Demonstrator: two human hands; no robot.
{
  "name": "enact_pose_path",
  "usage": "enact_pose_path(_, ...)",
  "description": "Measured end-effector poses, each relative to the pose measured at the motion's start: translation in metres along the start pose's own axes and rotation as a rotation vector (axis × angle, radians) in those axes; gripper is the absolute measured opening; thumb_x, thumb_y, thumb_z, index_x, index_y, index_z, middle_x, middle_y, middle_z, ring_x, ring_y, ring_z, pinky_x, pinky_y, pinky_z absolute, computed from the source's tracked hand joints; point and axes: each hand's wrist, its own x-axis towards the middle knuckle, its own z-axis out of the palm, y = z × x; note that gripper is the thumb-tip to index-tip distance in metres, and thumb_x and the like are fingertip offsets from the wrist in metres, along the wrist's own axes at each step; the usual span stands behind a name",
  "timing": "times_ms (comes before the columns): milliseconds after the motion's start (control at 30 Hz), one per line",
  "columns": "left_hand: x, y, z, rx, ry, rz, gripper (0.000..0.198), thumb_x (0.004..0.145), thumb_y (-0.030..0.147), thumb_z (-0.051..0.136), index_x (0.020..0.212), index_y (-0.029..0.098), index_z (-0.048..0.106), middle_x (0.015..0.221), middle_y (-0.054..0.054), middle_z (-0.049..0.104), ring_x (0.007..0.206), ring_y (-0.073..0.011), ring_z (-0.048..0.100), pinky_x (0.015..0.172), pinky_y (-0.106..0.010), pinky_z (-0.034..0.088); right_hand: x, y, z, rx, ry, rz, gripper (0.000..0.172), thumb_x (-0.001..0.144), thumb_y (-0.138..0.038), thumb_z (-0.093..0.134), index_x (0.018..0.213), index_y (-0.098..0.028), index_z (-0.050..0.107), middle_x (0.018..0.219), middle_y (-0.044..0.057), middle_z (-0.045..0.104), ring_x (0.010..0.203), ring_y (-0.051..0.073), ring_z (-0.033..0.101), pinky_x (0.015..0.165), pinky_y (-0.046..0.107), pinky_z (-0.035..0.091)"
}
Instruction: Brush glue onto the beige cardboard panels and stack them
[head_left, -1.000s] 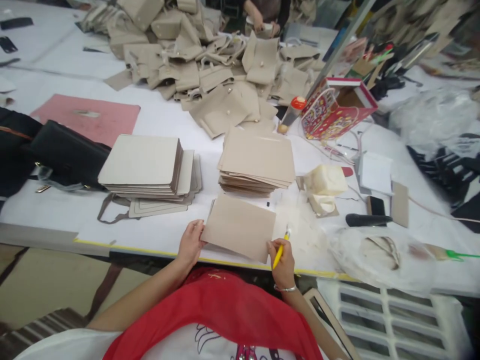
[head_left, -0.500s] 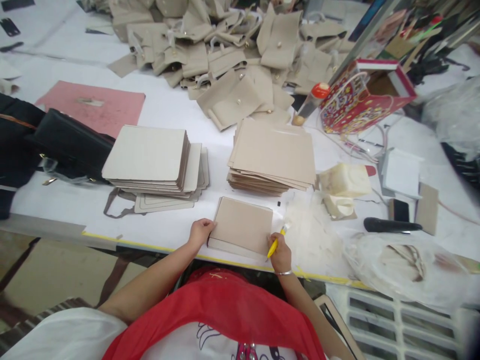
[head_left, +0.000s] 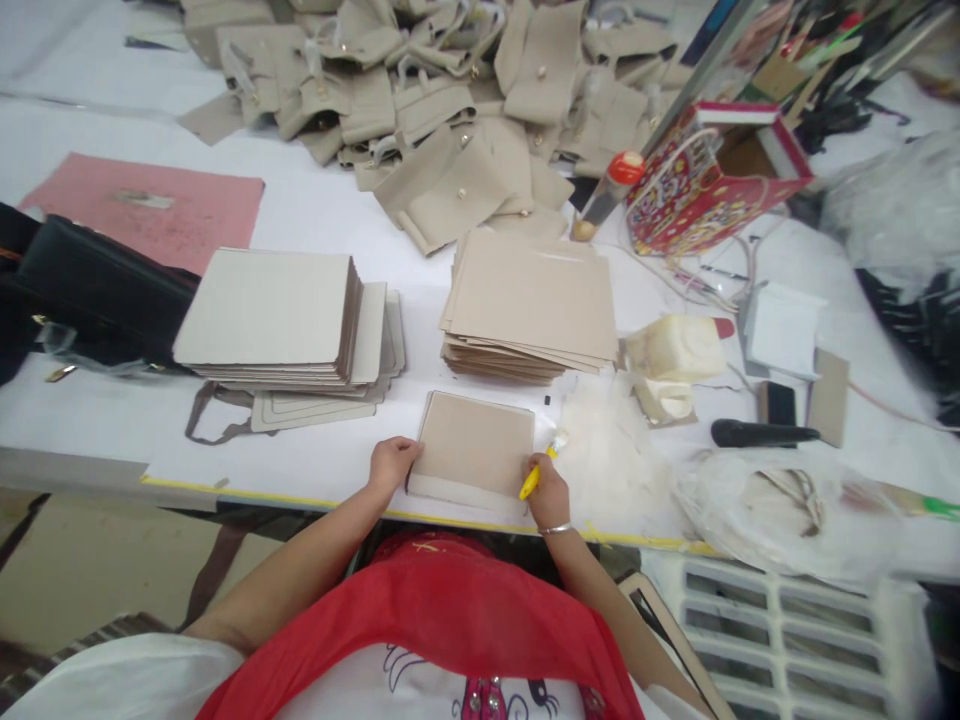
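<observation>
A beige sheet point(head_left: 474, 440) lies on a pale board point(head_left: 457, 489) close to the table's front edge. My left hand point(head_left: 394, 465) pinches the left edge of the sheet and board. In my right hand point(head_left: 547, 490) is a yellow brush point(head_left: 531, 482), its whitish bristles pointing up and away; the fingers are at the sheet's right edge. Behind stand a stack of beige sheets point(head_left: 532, 290) and, farther left, a stack of pale boards point(head_left: 262, 305).
Beige bag pieces point(head_left: 457, 190) are heaped at the back. On the right are a red patterned paper bag point(head_left: 697, 190), a red-capped bottle point(head_left: 607, 195), a cream container point(head_left: 675, 348) and a plastic bag point(head_left: 862, 520). Black bags point(head_left: 105, 290) lie left, beside a pink sheet point(head_left: 172, 205).
The beige sheet now sits straighter over the board, its lower edge slightly higher. Both hands remain at its sides. The whole view has shifted a little.
</observation>
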Motion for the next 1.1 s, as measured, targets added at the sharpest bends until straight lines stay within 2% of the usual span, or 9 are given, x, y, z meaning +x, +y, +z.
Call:
enact_pose_path(300, 0.000, 0.002, 0.000, 0.081, -0.022, -0.010, 0.031, 0.067, 0.045, 0.055, 0.072, 0.017, 0.069, 0.073, -0.004, 0.069, 0.070, -0.0198, 0.062, 0.064, -0.026, 0.043, -0.001, -0.004, -0.003, -0.129, -0.035, 0.037, 0.022, 0.084, -0.025, 0.035, 0.098, -0.017, 0.050, 0.072, 0.004, 0.060, 0.063, 0.015, 0.055, 0.057, 0.023, 0.034)
enact_pose_path(767, -0.001, 0.001, 0.000, 0.097, 0.001, 0.010, 0.029, 0.067, 0.043, 0.057, 0.072, 0.017, 0.069, 0.072, -0.003, 0.069, 0.071, -0.0182, 0.062, 0.065, -0.025, 0.042, 0.001, -0.009, 0.000, -0.192, -0.070, 0.130, 0.019, 0.088, -0.027, 0.036, 0.102, -0.018, 0.046, 0.073, 0.002, 0.059, 0.061, 0.013, 0.053, 0.054, 0.023, 0.028)
enact_pose_path(1100, 0.002, 0.002, 0.000, 0.143, 0.036, 0.036, 0.024, 0.068, 0.038, 0.061, 0.071, 0.016, 0.070, 0.071, -0.004, 0.069, 0.069, -0.0164, 0.062, 0.060, -0.024, 0.041, 0.004, -0.012, 0.000, -0.231, -0.082, 0.098, 0.021, 0.087, -0.026, 0.039, 0.104, -0.016, 0.047, 0.072, 0.003, 0.059, 0.060, 0.014, 0.052, 0.054, 0.024, 0.026)
